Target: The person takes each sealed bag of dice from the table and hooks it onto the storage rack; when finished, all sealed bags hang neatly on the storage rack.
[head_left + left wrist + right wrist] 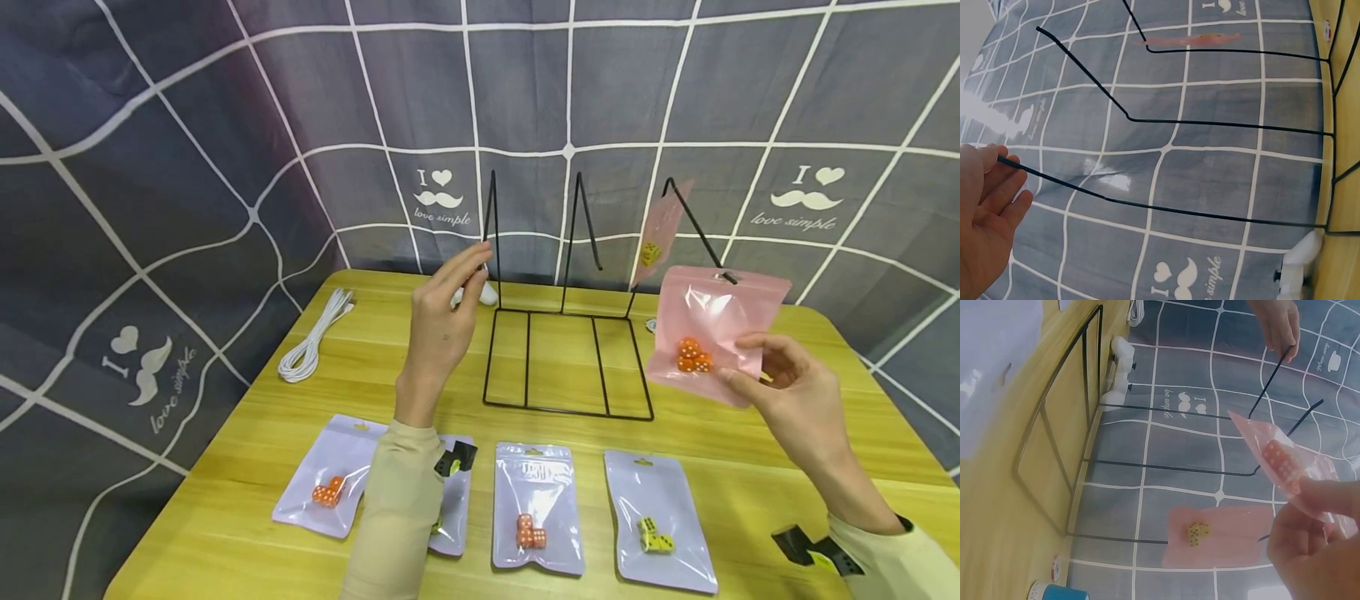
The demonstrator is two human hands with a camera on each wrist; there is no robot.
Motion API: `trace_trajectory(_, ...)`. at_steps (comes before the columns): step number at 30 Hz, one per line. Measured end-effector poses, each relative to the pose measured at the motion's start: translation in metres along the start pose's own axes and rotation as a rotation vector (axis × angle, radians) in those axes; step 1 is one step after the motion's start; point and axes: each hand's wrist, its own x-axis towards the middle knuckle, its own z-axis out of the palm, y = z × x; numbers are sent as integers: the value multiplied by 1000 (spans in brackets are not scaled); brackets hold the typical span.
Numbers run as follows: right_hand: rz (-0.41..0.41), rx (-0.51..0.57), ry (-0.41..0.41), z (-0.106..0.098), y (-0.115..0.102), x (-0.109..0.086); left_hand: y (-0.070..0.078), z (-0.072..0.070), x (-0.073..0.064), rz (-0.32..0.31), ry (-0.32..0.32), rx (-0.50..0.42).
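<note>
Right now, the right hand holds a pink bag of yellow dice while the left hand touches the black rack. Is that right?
No: the head view shows orange dice in the pink bag, not yellow. The right hand holds it, and the left hand touches the black rack.

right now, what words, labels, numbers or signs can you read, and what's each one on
"I", with a heart and a moustache sign: dark grey cloth backdrop with white grid lines, three times in the head view.
"love simple": same cloth, with each moustache.
Too small to read: any marks on the red-and-white object and the blue-and-white round object, right wrist view.
</note>
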Motion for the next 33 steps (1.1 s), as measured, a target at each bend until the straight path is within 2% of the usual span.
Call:
trace_trajectory(5,-13,50,-3,2,1,5,1,1,1,-3,-7,-3)
trace_trajectory(9,-20,-24,-5,5,3,8,1,1,0,-7,-3,4)
trace_trajectory(13,-21,-50,-8,8,4,12,1,0,0,-10,-3,6)
trace_trajectory(25,48,-38,-15,8,8,24,1,-1,-1,-24,-24,25)
trace_trajectory(33,71,-72,-18,11,8,32,1,-2,0,-23,-19,29)
